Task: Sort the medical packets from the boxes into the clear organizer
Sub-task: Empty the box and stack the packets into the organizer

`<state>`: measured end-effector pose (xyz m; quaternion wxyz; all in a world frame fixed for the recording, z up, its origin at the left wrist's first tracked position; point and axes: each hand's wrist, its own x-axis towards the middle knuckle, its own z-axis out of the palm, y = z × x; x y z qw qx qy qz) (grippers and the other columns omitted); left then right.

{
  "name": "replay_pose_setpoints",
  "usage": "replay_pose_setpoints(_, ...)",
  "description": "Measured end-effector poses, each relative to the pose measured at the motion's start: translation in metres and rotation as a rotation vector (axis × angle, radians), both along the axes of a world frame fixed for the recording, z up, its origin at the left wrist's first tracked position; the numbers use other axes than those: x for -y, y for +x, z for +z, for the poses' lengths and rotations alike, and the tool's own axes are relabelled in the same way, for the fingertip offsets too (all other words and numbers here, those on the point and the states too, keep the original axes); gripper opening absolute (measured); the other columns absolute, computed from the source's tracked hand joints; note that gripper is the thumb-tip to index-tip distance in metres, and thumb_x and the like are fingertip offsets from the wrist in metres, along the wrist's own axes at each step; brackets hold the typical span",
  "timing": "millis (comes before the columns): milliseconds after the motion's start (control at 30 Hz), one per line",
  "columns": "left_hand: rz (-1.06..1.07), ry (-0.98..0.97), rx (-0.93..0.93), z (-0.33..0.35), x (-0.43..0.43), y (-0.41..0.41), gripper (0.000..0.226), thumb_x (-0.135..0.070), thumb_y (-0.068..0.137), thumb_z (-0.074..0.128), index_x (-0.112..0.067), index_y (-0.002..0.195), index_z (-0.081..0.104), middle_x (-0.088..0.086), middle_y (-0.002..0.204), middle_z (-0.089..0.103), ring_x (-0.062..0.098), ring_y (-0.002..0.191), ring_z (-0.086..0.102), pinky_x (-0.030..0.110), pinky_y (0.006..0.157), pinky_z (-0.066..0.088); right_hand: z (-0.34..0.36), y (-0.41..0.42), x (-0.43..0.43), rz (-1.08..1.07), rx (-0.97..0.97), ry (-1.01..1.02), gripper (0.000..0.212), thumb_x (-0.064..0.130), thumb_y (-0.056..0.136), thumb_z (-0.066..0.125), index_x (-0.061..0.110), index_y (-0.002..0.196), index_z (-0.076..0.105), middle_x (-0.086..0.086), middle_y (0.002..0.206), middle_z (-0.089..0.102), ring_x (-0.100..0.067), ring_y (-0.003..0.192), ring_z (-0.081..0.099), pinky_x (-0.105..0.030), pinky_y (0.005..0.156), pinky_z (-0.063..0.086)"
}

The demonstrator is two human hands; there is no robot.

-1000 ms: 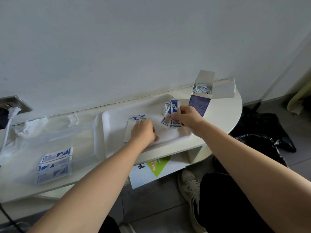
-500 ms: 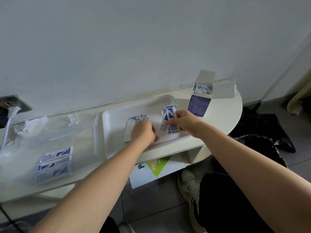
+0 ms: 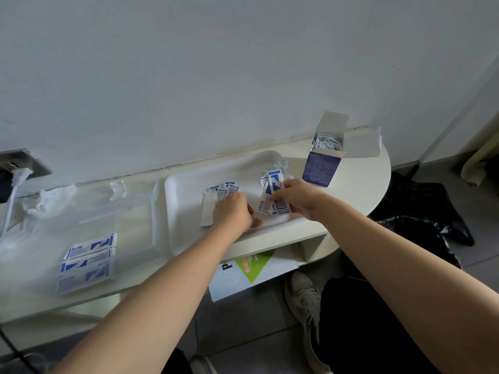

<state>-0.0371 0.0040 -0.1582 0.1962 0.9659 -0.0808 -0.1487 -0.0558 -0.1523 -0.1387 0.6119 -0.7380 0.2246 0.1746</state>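
The right hand (image 3: 297, 197), pinching a fan of packets (image 3: 272, 195), has sunk toward the tray (image 3: 186, 211). The left hand (image 3: 232, 214) grips loose packets (image 3: 224, 191), so the person seems to be gathering them.

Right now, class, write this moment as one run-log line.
left hand: holds small blue-and-white paper packets, white rectangular tray; right hand: grips packet bundle; clear plastic organizer: larger packets inside

fingertips of left hand (image 3: 233, 214) hidden over packets (image 3: 224, 191), box (image 3: 322, 168) print unreadable, wall socket (image 3: 27, 161) cut by left edge
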Motion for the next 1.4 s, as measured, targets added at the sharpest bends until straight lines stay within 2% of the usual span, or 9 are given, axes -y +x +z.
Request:
replay_pose_setpoints(167,0.018,0.006,0.019,-0.003,0.000,0.005,0.029,-0.026,0.074,0.080,-0.017,0.099,0.068,0.004,0.106,0.068,0.024,0.100,0.062,0.031,0.083,0.050,-0.002,-0.001,0.004,-0.008,-0.012,0.011,0.011,-0.001,0.090,0.057,0.004,0.099,0.060,-0.013,0.097,0.067,-0.020,0.078,0.066,-0.028,0.071,0.056)
replay_pose_setpoints(567,-0.129,0.128,0.053,-0.007,-0.002,0.009,0.017,-0.012,0.090,0.052,-0.008,0.098,0.066,0.011,0.106,0.064,0.032,0.098,0.059,0.034,0.076,0.046,-0.001,-0.002,0.006,-0.036,-0.015,0.068,0.009,-0.001,0.090,0.057,0.005,0.097,0.060,-0.013,0.095,0.068,-0.022,0.080,0.067,-0.030,0.073,0.057)
replay_pose_setpoints(633,-0.090,-0.043,0.002,-0.004,-0.007,0.013,0.014,-0.014,0.095,0.047,-0.012,0.098,0.061,0.007,0.100,0.062,0.028,0.092,0.058,0.031,0.073,0.045,0.002,-0.002,0.006,-0.076,0.037,0.151,0.008,-0.002,0.091,0.053,0.003,0.096,0.058,-0.014,0.091,0.065,-0.022,0.077,0.064,-0.029,0.071,0.055)
replay_pose_setpoints(767,0.340,-0.815,-0.338,0.015,-0.014,0.015,0.011,-0.012,0.101,0.041,-0.011,0.096,0.051,0.005,0.073,0.053,0.012,0.049,0.043,0.018,0.037,0.030,0.007,0.001,0.005,-0.104,0.102,0.324,0.013,-0.001,0.092,0.048,0.004,0.101,0.056,-0.014,0.091,0.063,-0.024,0.082,0.062,-0.037,0.081,0.053)
replay_pose_setpoints(867,0.401,-1.052,-0.569,0.026,-0.015,0.009,0.022,-0.004,0.100,0.038,-0.012,0.085,0.052,0.006,0.070,0.052,0.009,0.046,0.037,0.014,0.034,0.023,0.007,0.000,-0.004,-0.005,0.106,0.382,0.020,0.001,0.094,0.049,0.001,0.114,0.052,-0.013,0.096,0.062,-0.024,0.087,0.062,-0.034,0.079,0.054)
replay_pose_setpoints(967,0.338,-1.064,-0.672,0.029,-0.010,0.003,0.030,0.001,0.098,0.034,-0.011,0.086,0.059,0.004,0.069,0.054,0.007,0.043,0.036,0.014,0.034,0.023,0.006,0.000,-0.014,0.106,0.148,0.332,0.018,0.004,0.095,0.051,0.002,0.112,0.055,-0.012,0.101,0.062,-0.023,0.093,0.061,-0.032,0.082,0.053)
replay_pose_setpoints(1200,0.303,-0.929,-0.606,0.029,-0.010,0.004,0.027,-0.005,0.098,0.038,-0.015,0.083,0.058,0.002,0.065,0.052,0.009,0.046,0.038,0.016,0.034,0.025,0.000,0.004,-0.023,0.178,0.191,0.227,0.023,0.004,0.095,0.053,-0.005,0.115,0.057,-0.011,0.094,0.063,-0.019,0.087,0.059,-0.033,0.082,0.045)
replay_pose_setpoints(1333,0.350,-0.734,-0.434,0.025,-0.012,0.008,0.018,-0.011,0.098,0.037,-0.010,0.103,0.054,0.009,0.084,0.057,0.015,0.054,0.047,0.019,0.038,0.035,-0.003,0.009,-0.027,0.094,0.166,0.204,0.021,0.005,0.093,0.056,0.001,0.114,0.060,-0.012,0.100,0.065,-0.022,0.090,0.061,-0.033,0.085,0.048)
replay_pose_setpoints(1400,0.368,-0.582,-0.222,0.019,-0.022,0.013,0.023,-0.011,0.095,0.038,-0.008,0.113,0.053,0.012,0.094,0.059,0.025,0.069,0.057,0.026,0.054,0.043,-0.006,0.013,-0.025,0.012,0.157,0.159,0.018,0.007,0.093,0.057,0.006,0.110,0.062,-0.013,0.104,0.066,-0.024,0.092,0.061,-0.033,0.083,0.047)
